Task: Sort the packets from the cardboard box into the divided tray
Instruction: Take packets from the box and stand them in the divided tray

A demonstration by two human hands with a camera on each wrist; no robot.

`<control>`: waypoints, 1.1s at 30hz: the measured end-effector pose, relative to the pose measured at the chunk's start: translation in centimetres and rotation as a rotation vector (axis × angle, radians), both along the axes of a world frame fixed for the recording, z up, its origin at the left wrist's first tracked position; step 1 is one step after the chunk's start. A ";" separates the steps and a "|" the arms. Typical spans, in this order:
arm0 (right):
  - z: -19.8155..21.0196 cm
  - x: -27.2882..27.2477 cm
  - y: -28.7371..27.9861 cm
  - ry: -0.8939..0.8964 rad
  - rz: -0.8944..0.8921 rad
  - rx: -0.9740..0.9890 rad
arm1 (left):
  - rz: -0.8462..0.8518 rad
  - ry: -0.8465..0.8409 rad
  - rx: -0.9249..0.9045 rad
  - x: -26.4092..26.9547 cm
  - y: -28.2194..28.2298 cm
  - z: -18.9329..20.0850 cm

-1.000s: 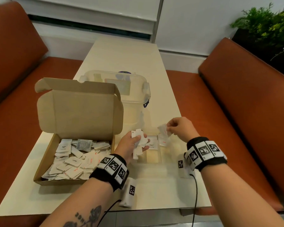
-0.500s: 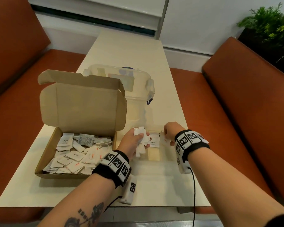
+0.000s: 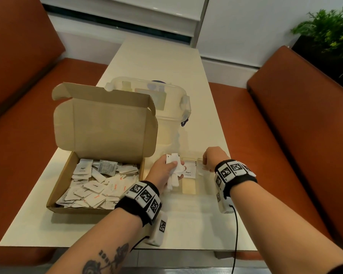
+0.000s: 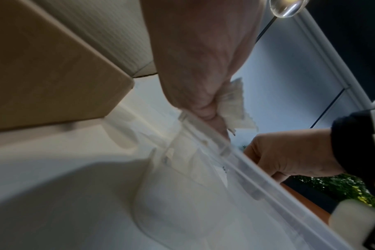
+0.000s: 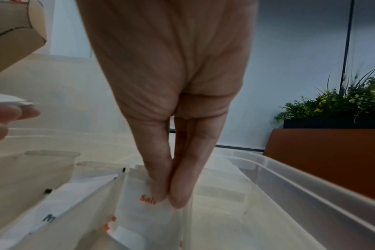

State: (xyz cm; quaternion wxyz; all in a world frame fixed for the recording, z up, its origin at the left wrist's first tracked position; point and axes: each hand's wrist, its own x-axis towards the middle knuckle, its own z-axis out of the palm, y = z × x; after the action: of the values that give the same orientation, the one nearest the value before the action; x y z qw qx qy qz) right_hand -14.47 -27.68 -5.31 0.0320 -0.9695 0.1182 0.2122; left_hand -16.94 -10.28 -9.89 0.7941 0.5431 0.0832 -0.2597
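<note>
black wristbands (image 3: 141,202), checkered markers, forearm tattoo (image 3: 107,260)

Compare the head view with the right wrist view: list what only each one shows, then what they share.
Head view only: the open cardboard box's loose packets and the pepper packet's full label.

Right wrist view only: the right hand's fingers pinching a packet marked Salt inside a tray compartment.

Both: the clear divided tray, the left hand gripping packets, the plant.

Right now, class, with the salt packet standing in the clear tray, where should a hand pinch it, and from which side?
Pinch the salt packet by its upper edge, coming from above. It stands on edge between the tray dividers, so only the top is free, where the right hand now has it.
</note>
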 end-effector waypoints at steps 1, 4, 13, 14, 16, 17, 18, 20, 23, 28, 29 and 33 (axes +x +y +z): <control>0.0 0.0 0.0 0.001 0.001 -0.005 | -0.001 0.000 0.004 0.0 0.0 0.0; -0.1 0.0 -0.1 -0.014 0.002 -0.009 | -0.005 -0.003 0.014 0.0 0.0 0.1; -0.2 0.2 -0.6 -0.029 0.035 -0.012 | -0.019 -0.008 0.023 -0.1 0.0 0.5; -0.2 0.2 -0.5 -0.027 0.037 -0.012 | -0.022 -0.008 0.028 -0.1 0.0 0.6; -0.3 0.2 -0.5 -0.020 0.040 -0.013 | -0.028 -0.012 0.042 -0.1 0.0 0.6; -0.3 0.1 -0.5 -0.017 0.042 -0.013 | -0.029 -0.012 0.046 -0.1 0.0 0.7; -0.4 0.1 -0.5 -0.014 0.045 -0.012 | -0.031 -0.011 0.049 -0.1 0.0 0.7; -0.4 0.1 -0.4 -0.007 0.049 -0.004 | -0.036 -0.011 0.050 -0.1 0.0 0.7; -0.4 0.1 -0.2 -0.005 0.056 0.001 | -0.040 -0.015 0.053 -0.1 -0.1 0.8; -0.2 0.0 -0.5 -0.030 0.056 0.023 | -0.050 -0.024 0.058 -0.2 0.0 0.9; -0.1 0.0 -0.5 -0.045 0.051 0.039 | -0.051 -0.024 0.058 -0.3 0.0 0.9; 0.4 -0.7 0.3 -0.256 0.023 0.228 | -0.050 -0.026 0.073 -0.4 0.0 1.2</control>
State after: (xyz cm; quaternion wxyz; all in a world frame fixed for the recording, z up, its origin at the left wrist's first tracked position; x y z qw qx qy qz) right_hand -15.12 -27.34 -4.96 0.1539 -0.9800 0.0771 0.0994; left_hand -17.36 -10.28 -8.70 0.7681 0.5770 0.0688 -0.2691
